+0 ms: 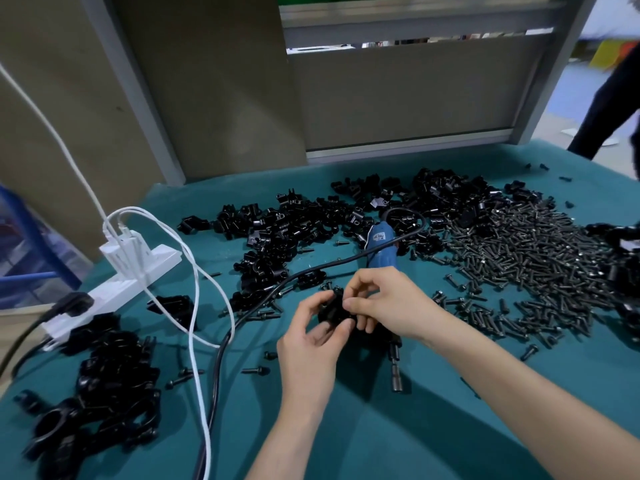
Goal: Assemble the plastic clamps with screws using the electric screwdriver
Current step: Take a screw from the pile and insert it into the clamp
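Both hands meet over the middle of the teal table (381,427). My left hand (311,344) grips a black plastic clamp (334,311) from below and the left. My right hand (384,301) pinches the same clamp from the right, fingertips on its top edge; whether a screw is between them I cannot tell. The blue electric screwdriver (381,247) lies on the table behind and under my right hand, its black bit end (396,370) pointing toward me. A wide heap of black screws (526,271) covers the right side. Loose clamp parts (311,220) are piled at the back.
A pile of assembled clamps (107,386) sits at the front left. A white power strip (114,285) with white cables (197,323) lies on the left, and the screwdriver's black cord (221,351) runs to the front edge. Grey partition panels (398,95) stand behind the table.
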Motion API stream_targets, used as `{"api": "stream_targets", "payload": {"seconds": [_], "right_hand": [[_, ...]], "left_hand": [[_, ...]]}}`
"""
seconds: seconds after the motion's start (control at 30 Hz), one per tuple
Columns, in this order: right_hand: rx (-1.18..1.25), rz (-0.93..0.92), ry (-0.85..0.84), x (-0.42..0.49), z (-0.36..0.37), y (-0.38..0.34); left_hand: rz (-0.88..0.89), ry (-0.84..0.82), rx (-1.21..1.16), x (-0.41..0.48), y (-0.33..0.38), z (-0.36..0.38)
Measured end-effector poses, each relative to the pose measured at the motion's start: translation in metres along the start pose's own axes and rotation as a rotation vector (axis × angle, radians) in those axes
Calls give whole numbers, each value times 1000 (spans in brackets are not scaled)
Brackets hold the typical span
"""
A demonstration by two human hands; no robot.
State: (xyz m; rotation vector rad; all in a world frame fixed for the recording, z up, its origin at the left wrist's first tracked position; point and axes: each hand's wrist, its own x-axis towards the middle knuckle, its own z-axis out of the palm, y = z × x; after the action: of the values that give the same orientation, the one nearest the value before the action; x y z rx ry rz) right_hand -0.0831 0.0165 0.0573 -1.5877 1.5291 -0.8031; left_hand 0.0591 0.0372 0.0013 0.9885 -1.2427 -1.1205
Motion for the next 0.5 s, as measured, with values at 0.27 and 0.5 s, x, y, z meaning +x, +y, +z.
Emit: {"api": "stream_targets", "payload": {"seconds": [0.27, 0.5], "right_hand": [[-43, -32, 210, 6, -21, 3], [-895, -79, -131, 18, -15, -14]], "left_hand": [[-77, 211, -145, 12, -8, -8], [-174, 353, -388, 22, -9, -19]]}}
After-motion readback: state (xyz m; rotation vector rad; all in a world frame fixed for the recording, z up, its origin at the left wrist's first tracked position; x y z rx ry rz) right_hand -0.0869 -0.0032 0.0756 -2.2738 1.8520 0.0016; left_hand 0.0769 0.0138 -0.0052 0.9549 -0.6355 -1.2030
